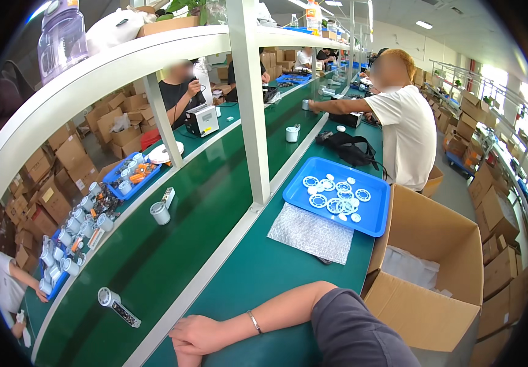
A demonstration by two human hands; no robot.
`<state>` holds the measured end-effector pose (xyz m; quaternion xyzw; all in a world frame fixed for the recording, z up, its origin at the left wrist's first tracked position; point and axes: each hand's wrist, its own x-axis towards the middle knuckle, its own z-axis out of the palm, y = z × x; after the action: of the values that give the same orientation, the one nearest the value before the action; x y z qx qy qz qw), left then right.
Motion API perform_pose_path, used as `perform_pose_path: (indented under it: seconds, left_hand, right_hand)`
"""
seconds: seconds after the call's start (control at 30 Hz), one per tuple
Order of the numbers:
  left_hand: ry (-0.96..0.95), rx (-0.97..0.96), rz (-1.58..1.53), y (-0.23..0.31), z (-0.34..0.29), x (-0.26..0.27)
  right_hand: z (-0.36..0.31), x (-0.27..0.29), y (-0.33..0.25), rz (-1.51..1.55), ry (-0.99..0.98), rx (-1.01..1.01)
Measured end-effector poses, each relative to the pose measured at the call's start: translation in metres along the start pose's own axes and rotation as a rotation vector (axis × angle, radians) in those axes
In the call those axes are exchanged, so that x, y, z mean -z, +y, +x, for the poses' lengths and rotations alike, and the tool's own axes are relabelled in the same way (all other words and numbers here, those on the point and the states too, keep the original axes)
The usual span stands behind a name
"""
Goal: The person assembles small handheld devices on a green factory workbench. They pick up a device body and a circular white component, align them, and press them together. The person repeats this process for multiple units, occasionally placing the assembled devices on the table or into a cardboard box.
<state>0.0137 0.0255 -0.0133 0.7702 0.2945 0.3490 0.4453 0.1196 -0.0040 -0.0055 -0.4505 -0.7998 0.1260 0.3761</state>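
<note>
My right hand point(198, 334) rests at the green bench's inner edge, its forearm reaching in from the lower right with a metal bracelet point(253, 322) at the wrist. Its fingers bend down over a strip of skin that looks like part of my left arm point(188, 359). My left hand's fingers are hidden. No tool or part shows in either hand. Closest to them on the green conveyor belt point(172, 269) lies a pale cylindrical unit with an exposed circuit strip point(110, 298). Further along the belt are another pale cylindrical unit point(160, 213) and a third unit point(292, 134).
A blue tray point(377, 208) of white rings and discs stands on the bench, above bubble wrap point(304, 238). Right of it is an open carton point(441, 315). A white metal post point(249, 104) rises beside the belt. Across it, blue trays hold pale units. Several people work around the line.
</note>
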Motion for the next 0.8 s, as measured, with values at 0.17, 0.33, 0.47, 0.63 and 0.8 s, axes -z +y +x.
perform_pose_path:
  seconds: [0.17,0.33,0.47,0.63,0.8]
  left_hand:
    - [0.002,-0.015,0.000,-0.001,-0.002,0.001]
    - [0.027,-0.022,0.014,0.000,-0.007,0.005]
    - [0.053,-0.067,0.027,0.002,-0.008,0.007]
    - [0.098,-0.042,-0.145,-0.030,-0.018,-0.001]
    - [0.023,-0.037,-0.085,-0.016,-0.012,0.006]
  right_hand:
    - [0.000,0.002,-0.002,0.008,0.000,0.004]
    - [0.001,0.002,-0.005,0.021,0.002,-0.006]
    - [0.000,0.006,-0.006,0.021,0.031,-0.020]
    - [0.003,0.014,-0.009,0.004,0.060,0.021]
    - [0.007,0.016,-0.008,-0.004,-0.007,0.010]
